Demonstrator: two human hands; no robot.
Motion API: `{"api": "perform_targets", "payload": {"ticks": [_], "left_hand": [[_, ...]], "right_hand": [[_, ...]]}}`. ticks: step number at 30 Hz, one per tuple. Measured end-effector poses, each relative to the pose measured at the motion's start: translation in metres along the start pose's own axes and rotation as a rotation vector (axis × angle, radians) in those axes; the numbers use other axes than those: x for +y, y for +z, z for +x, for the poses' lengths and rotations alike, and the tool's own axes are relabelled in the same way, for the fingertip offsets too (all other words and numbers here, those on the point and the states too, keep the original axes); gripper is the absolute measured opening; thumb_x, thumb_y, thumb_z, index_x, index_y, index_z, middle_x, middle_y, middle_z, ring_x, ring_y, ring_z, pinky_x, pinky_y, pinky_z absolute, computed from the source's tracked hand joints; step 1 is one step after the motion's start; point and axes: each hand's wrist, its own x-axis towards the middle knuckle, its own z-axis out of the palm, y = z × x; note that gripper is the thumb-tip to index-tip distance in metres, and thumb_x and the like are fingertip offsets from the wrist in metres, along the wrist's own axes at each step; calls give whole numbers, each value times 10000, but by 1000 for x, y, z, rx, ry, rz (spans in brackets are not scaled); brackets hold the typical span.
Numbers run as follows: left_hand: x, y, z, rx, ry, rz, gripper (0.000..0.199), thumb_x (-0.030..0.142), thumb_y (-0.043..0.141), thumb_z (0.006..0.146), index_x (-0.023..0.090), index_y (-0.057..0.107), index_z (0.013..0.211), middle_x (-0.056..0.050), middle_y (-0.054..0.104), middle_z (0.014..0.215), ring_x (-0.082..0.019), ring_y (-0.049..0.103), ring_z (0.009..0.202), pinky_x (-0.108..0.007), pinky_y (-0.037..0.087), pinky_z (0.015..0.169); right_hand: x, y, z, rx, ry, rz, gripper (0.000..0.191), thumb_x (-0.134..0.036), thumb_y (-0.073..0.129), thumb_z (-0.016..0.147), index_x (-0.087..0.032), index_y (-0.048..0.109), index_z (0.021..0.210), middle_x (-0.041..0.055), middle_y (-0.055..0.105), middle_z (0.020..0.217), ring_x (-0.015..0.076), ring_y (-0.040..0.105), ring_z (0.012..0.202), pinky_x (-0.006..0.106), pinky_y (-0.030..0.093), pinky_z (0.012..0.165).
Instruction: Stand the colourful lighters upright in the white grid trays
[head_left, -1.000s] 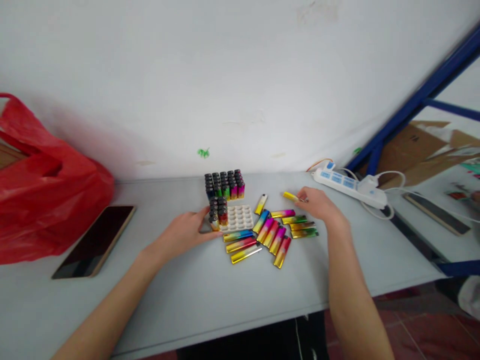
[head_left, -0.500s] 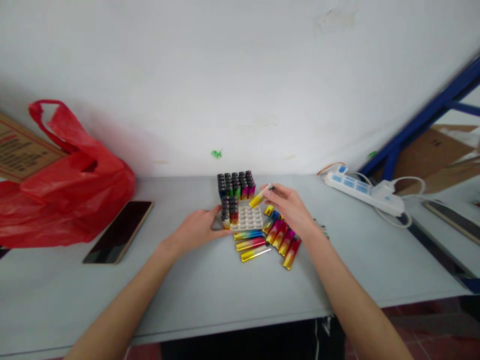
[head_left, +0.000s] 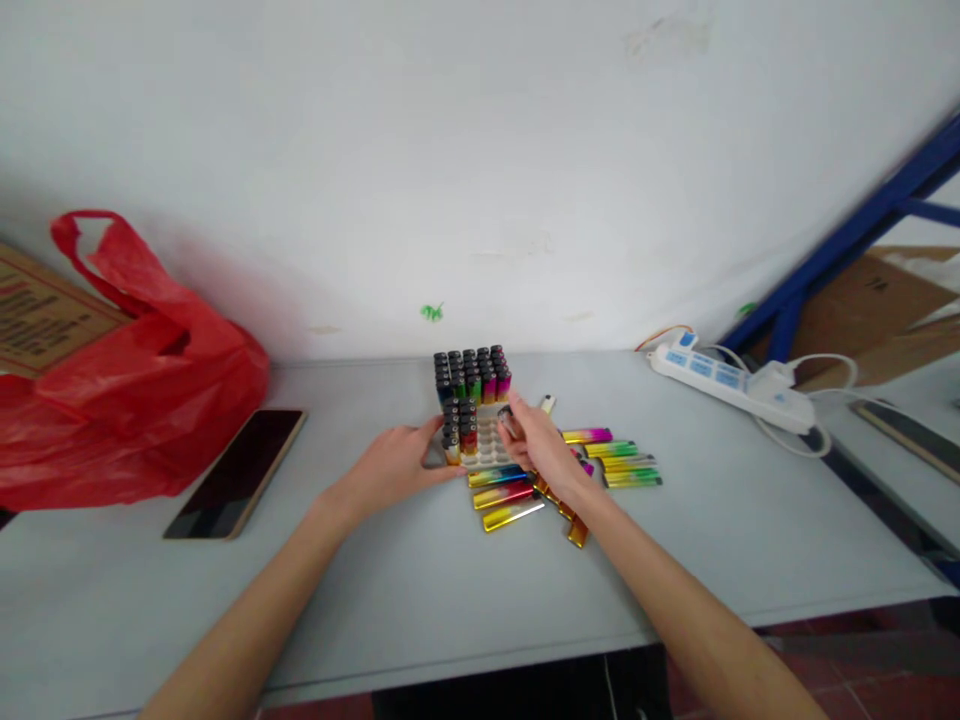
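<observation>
A white tray (head_left: 487, 446) with round pockets stands in the middle of the table. Two columns of upright lighters (head_left: 460, 424) with black tops fill its left side. My left hand (head_left: 391, 458) grips the tray's left edge, thumb at the front corner and fingers behind. Over the open pockets, my right hand (head_left: 546, 446) pinches a lighter (head_left: 508, 421), mostly hidden by the fingers. Close in front lie loose gold-and-coloured lighters (head_left: 507, 496), some under my right wrist. More loose lighters (head_left: 628, 464) lie to the right. A block of upright lighters (head_left: 472, 374) stands just behind the tray.
A phone (head_left: 235, 474) and a red plastic bag (head_left: 142, 380) beside a cardboard box (head_left: 52, 315) are at the left. A white power strip (head_left: 727, 385) with cables lies at the right, near a blue metal frame (head_left: 847, 240). The wall closes off the back.
My right hand has moved left and down with the lighter, from above the loose lighters to over the tray's pockets. My left hand stays at the tray's left edge.
</observation>
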Motion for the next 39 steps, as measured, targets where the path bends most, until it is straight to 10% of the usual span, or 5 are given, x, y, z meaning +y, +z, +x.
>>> {"api": "perform_targets", "payload": {"ticks": [11, 19, 27, 32, 39], "left_hand": [[-5, 5, 0, 42, 23, -16, 688, 735, 626, 934, 199, 590, 1363, -82, 787, 878, -307, 762, 799, -320, 473, 657], [-6, 6, 0, 48, 8, -29, 690, 745, 629, 922, 213, 597, 1360, -83, 792, 892, -315, 773, 823, -323, 493, 678], [-2, 3, 0, 18, -1, 12, 722, 760, 582, 942, 207, 569, 1407, -73, 790, 883, -300, 761, 788, -313, 451, 636], [-3, 3, -1, 30, 17, 17, 742, 759, 573, 952, 213, 543, 1454, -64, 794, 885, -292, 757, 768, -314, 455, 646], [-3, 4, -1, 27, 19, 8, 738, 723, 621, 948, 186, 553, 1449, -82, 803, 898, -303, 767, 792, -318, 481, 678]], "right_hand": [[12, 4, 1, 145, -197, -460, 417, -321, 393, 974, -263, 379, 562, -45, 401, 494, 141, 404, 521, 305, 272, 565], [13, 5, -1, 212, -157, -398, 632, -602, 388, 1033, -256, 390, 504, -33, 404, 477, 133, 396, 505, 302, 305, 579], [8, 0, 0, 243, -182, -560, 445, -310, 474, 997, -256, 422, 559, -28, 452, 505, 149, 420, 540, 306, 278, 597], [9, 1, -1, 236, -158, -513, 638, -500, 299, 1116, -248, 464, 553, -10, 475, 515, 169, 493, 552, 309, 337, 616], [7, -6, -5, 148, -389, -531, 557, -602, 300, 1140, -218, 665, 967, 22, 647, 772, 208, 628, 757, 318, 468, 711]]}}
